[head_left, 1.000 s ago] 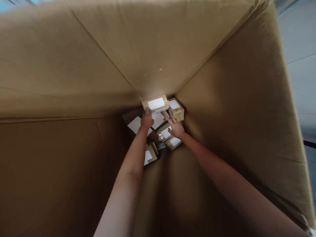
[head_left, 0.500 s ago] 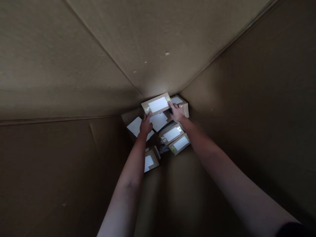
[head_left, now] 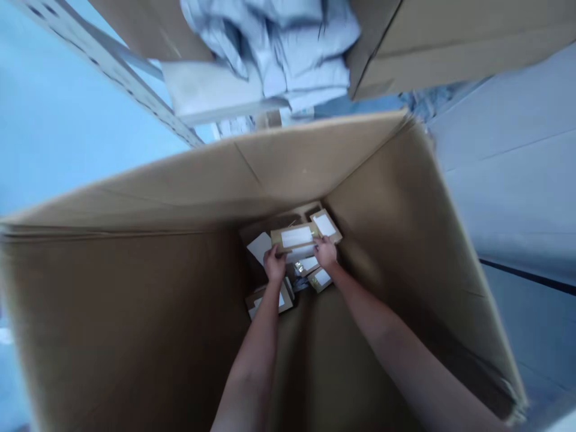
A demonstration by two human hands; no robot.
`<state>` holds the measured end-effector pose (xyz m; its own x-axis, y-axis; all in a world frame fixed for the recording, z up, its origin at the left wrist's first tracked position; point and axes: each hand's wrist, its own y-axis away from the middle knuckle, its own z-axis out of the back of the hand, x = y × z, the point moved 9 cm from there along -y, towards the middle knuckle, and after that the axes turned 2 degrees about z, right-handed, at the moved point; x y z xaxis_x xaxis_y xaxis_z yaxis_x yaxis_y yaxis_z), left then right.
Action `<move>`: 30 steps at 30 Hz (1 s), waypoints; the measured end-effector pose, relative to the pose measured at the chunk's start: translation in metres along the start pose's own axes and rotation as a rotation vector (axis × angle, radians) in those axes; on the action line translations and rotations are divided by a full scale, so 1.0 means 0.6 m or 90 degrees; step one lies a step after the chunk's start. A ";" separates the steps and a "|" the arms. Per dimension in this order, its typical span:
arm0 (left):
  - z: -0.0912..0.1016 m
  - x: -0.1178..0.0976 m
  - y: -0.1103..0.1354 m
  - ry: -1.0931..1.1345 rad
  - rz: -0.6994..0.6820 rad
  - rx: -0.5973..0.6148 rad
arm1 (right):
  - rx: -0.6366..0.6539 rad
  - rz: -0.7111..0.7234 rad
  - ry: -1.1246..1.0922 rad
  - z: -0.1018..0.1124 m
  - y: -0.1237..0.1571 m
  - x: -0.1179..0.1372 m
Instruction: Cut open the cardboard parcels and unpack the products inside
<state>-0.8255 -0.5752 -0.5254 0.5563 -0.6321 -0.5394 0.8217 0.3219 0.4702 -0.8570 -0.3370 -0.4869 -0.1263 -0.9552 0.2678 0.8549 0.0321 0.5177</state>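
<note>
As the left hand point(head_left: 274, 264) and right hand point(head_left: 326, 252) are gripping its ends, a labelled box point(head_left: 296, 237) is being held low inside a large carton point(head_left: 121, 324).
It is looking stiff, probably light; end edges are likely offering the surest hold.

The large carton point(head_left: 135, 312) is matt brown cardboard, its rim rough. Inside the carton, a smooth cardboard box point(head_left: 277, 240) bears a white paper-like label point(head_left: 297, 236). Beyond the carton, a post point(head_left: 108, 67) looks like painted metal.
</note>
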 end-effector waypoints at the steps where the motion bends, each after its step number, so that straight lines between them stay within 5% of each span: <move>1: 0.012 -0.002 0.030 -0.005 0.007 0.016 | -0.009 -0.019 -0.005 0.011 0.032 0.002; 7: 0.093 -0.014 0.219 -0.064 0.030 0.082 | -0.072 -0.058 0.007 0.078 0.219 0.022; 12: 0.188 -0.079 0.326 -0.087 -0.047 0.146 | -0.126 -0.017 0.021 0.190 0.326 0.048; 17: 0.313 -0.208 0.371 -0.110 -0.143 0.138 | -0.228 0.012 -0.006 0.355 0.418 0.071; 23: 0.451 -0.409 0.426 -0.063 -0.386 0.099 | -0.496 0.007 -0.068 0.538 0.587 0.075; 30: 0.539 -0.604 0.578 0.008 -0.615 0.140 | -0.638 -0.052 -0.066 0.657 0.820 0.031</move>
<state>-0.7821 -0.4626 0.0592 -0.3386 -0.5455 -0.7667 0.8824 -0.4670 -0.0574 -0.6373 -0.2230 0.0932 -0.2059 -0.9115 0.3560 0.8643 -0.3400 -0.3708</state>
